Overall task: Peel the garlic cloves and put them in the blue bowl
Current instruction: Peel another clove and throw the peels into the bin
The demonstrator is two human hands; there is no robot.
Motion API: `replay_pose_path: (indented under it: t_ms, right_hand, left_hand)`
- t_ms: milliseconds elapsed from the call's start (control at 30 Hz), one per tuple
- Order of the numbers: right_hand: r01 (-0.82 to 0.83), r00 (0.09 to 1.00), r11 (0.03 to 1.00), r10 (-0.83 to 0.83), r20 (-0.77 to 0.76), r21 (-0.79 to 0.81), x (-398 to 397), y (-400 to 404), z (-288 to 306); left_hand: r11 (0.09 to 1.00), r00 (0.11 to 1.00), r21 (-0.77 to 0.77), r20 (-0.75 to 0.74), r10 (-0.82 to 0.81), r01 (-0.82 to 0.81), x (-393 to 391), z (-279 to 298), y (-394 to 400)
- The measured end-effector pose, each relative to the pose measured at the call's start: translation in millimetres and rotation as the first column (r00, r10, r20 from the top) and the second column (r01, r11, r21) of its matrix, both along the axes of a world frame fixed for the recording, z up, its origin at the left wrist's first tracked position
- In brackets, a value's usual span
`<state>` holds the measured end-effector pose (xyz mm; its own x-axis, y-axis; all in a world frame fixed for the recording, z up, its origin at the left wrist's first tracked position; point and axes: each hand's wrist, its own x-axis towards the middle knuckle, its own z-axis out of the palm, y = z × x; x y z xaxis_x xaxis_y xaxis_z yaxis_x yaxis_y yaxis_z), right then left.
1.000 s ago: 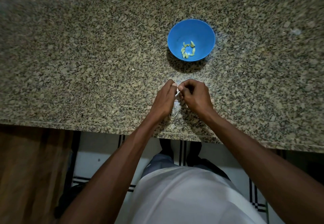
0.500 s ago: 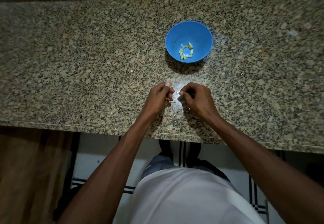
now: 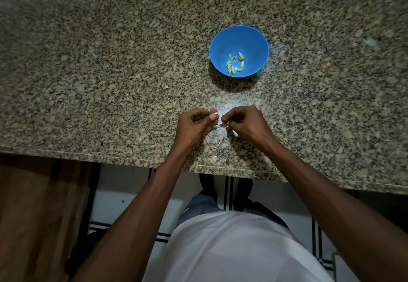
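A blue bowl point(image 3: 254, 38) stands on the granite counter point(image 3: 88, 72), holding several peeled yellowish garlic cloves point(image 3: 235, 63). Nearer the front edge, my left hand point(image 3: 194, 125) pinches a small garlic clove point(image 3: 214, 112) between thumb and fingertips. My right hand point(image 3: 247, 122) is close beside it, its fingertips pinching a thin strip of garlic skin point(image 3: 221, 125) that hangs between the two hands. Most of the clove is hidden by my fingers.
Loose bits of garlic skin point(image 3: 217, 143) lie on the counter under and just in front of my hands, near the counter's front edge point(image 3: 110, 156). A wooden cabinet point(image 3: 33, 215) and a striped tiled floor point(image 3: 123, 204) show below.
My hands were pressed together over the clove, then drew slightly apart with skin between them. The view has shifted a little, so the bowl sits lower in frame.
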<state>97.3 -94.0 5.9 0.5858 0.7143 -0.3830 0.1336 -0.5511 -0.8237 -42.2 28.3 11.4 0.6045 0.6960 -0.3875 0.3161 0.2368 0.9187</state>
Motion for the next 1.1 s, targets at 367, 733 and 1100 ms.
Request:
replay_pose_path:
  t_ms: [367,733,1100]
  right_hand:
    - [0.206,0.904,0.969,-0.136,-0.405,0.134,1.5,4.4,6.2]
    - [0.192,0.754,0.981,-0.153,-0.639,-0.008,9.6,6.6,13.2]
    - [0.094,0.268,0.968,-0.251,-0.93,-0.235,22.5,7.7,11.2]
  left_hand:
    - [0.985,0.998,0.166,-0.032,-0.05,0.054,2.8,2.8,-1.6]
    - [0.886,0.961,0.384,-0.189,-0.201,0.26,5.6,-2.5,11.3]
    - [0.904,0.925,0.201,-0.118,-0.361,0.378,0.0,-4.2,18.3]
